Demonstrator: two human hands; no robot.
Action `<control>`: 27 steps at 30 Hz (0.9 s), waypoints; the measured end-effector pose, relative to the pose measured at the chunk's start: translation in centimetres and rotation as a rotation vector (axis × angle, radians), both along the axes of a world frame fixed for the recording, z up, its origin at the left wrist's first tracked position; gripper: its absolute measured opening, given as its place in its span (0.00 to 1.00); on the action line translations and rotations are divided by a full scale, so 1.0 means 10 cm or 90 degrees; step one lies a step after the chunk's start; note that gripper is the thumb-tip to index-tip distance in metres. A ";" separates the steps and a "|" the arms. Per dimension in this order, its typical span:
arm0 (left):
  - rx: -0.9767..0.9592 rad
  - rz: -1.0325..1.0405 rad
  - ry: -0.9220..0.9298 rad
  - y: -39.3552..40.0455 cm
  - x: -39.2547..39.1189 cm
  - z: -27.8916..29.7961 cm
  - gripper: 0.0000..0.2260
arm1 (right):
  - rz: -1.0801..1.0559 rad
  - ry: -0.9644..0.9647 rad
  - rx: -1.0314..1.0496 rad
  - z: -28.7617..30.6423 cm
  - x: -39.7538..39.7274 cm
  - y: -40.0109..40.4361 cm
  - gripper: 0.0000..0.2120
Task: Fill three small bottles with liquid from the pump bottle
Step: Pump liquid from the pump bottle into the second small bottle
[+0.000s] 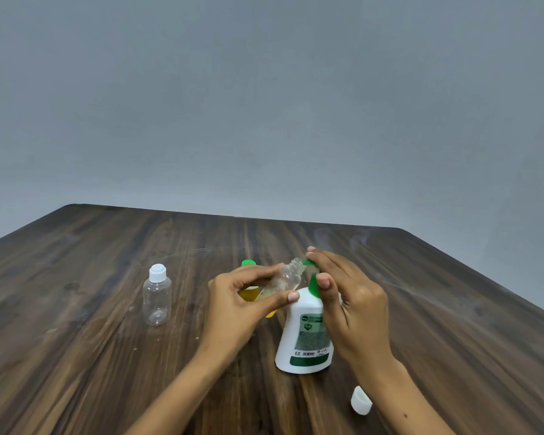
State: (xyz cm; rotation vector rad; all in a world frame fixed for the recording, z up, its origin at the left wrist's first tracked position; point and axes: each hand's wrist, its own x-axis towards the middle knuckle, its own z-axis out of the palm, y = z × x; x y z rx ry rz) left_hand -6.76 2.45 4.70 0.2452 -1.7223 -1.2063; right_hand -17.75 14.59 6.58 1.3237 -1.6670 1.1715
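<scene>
A white pump bottle (305, 337) with a green pump head and green label stands on the wooden table (76, 356). My right hand (349, 302) rests flat on the pump head, thumb against the green neck. My left hand (236, 306) pinches a small clear bottle (288, 276), uncapped and tilted, with its open mouth just under the pump spout; a little pale liquid lies in it. Behind my left hand stands a small bottle of yellow liquid with a green cap (248, 263), mostly hidden. A third small clear bottle (157, 296) with a white cap stands to the left.
A loose white cap (361, 400) lies on the table near my right forearm. The table's far edge runs close behind the bottles, with a plain grey wall beyond it.
</scene>
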 end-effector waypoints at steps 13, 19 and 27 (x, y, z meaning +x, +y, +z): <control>-0.004 -0.007 0.012 0.01 0.01 0.02 0.21 | -0.010 0.013 -0.021 0.04 0.00 -0.03 0.32; -0.015 0.005 0.003 0.00 0.00 0.01 0.22 | -0.017 0.015 -0.018 -0.03 -0.01 -0.04 0.31; -0.010 0.003 0.007 0.00 0.01 0.01 0.21 | -0.027 0.023 -0.021 -0.03 0.00 -0.05 0.31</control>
